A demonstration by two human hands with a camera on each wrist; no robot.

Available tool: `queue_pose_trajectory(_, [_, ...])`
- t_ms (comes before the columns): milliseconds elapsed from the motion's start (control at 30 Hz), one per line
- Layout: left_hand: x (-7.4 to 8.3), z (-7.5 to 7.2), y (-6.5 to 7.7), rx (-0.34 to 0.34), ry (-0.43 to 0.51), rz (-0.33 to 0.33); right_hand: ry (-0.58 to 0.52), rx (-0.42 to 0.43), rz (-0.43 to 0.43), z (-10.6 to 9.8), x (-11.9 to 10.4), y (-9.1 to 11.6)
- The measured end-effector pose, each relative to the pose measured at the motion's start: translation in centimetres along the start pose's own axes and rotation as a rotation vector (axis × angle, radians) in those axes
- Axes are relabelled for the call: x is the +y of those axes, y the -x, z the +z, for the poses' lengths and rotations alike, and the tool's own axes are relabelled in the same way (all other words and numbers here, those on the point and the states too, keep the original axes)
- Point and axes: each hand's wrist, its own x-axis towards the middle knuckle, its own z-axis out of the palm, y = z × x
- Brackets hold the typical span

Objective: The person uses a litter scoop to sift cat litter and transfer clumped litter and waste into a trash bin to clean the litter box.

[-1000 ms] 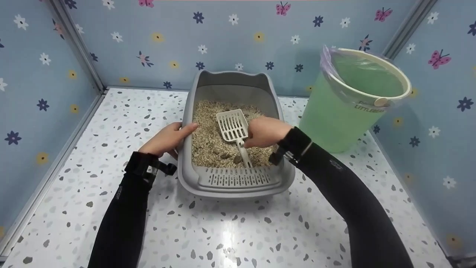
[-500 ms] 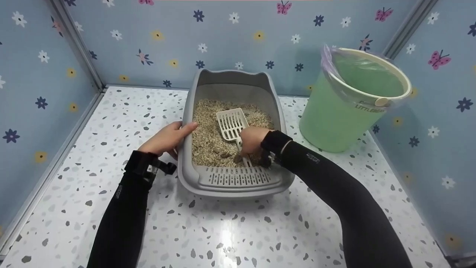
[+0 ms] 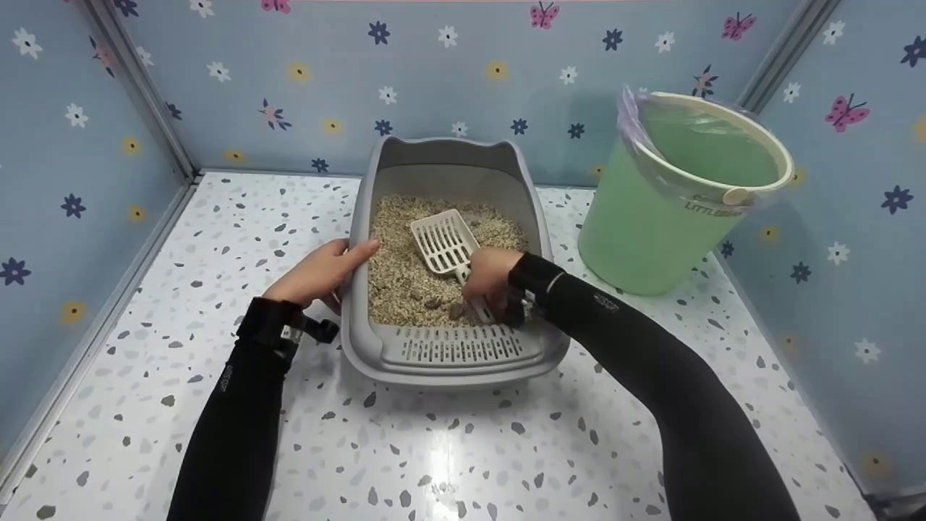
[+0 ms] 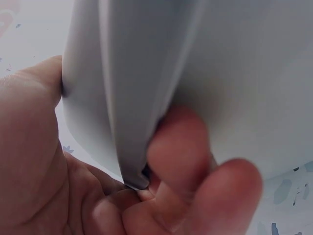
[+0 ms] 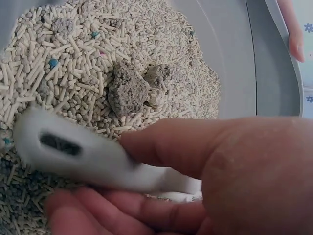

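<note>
Gripped left rim of litter tray (image 3: 456, 377) with left hand (image 3: 315, 275), with thumb over edge and fingers curled beneath. Pinched scoop (image 3: 441, 244) by handle between thumb and fingers of right hand (image 3: 493, 273). Held scoop inside litter tray, slotted head over litter (image 3: 401, 289). Saw grey clumps (image 5: 128, 90) in litter near handle. Noted lined green bin (image 3: 636, 224) right of litter tray.
</note>
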Motion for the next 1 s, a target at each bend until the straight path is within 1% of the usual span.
queue_pose_trajectory(100, [0.0, 0.1, 0.0, 0.004, 0.006, 0.008, 0.003, 0.087, -0.021, -0.4, 0.1, -0.1])
queue_pose_trajectory(167, [-0.1, 0.1, 0.0, 0.006, 0.003, 0.010, -0.047, 0.122, -0.036, -0.8, 0.1, -0.1])
queue_pose_trajectory(233, [-0.1, 0.1, -0.1, 0.005, -0.001, 0.011, -0.091, 0.144, -0.042, -1.3, 0.2, 0.0])
queue_pose_trajectory(300, [-0.2, 0.1, -0.2, 0.002, -0.002, 0.009, -0.146, 0.146, -0.037, -1.9, 0.3, 0.0])
queue_pose_trajectory(367, [-0.2, 0.1, -0.2, -0.002, 0.003, 0.008, -0.143, 0.144, -0.028, -2.5, 0.3, 0.0])
queue_pose_trajectory(467, [-0.2, 0.0, -0.1, -0.003, 0.017, 0.008, -0.110, 0.134, -0.021, -3.1, 0.1, 0.1])
queue_pose_trajectory(533, [-0.2, 0.0, 0.0, -0.004, 0.024, 0.008, -0.039, 0.147, -0.036, -3.3, 0.0, 0.2])
queue_pose_trajectory(600, [-0.3, 0.1, 0.1, -0.004, 0.024, 0.010, 0.031, 0.179, -0.058, -3.4, 0.2, 0.4])
queue_pose_trajectory(700, [-0.3, 0.1, 0.1, -0.002, 0.014, 0.009, 0.165, 0.240, -0.099, -3.7, 0.6, 0.8])
queue_pose_trajectory(733, [-0.3, 0.2, 0.1, 0.002, 0.011, 0.008, 0.191, 0.258, -0.104, -3.8, 0.7, 1.0])
queue_pose_trajectory(800, [-0.2, 0.2, 0.1, 0.007, -0.001, 0.008, 0.227, 0.277, -0.107, -4.2, 0.9, 1.5])
queue_pose_trajectory(867, [-0.2, 0.2, 0.1, 0.019, -0.010, 0.007, 0.239, 0.277, -0.089, -4.7, 0.9, 2.1])
queue_pose_trajectory(1000, [0.0, 0.2, 0.0, 0.021, -0.013, 0.008, 0.267, 0.234, -0.054, -5.7, 0.9, 3.6])
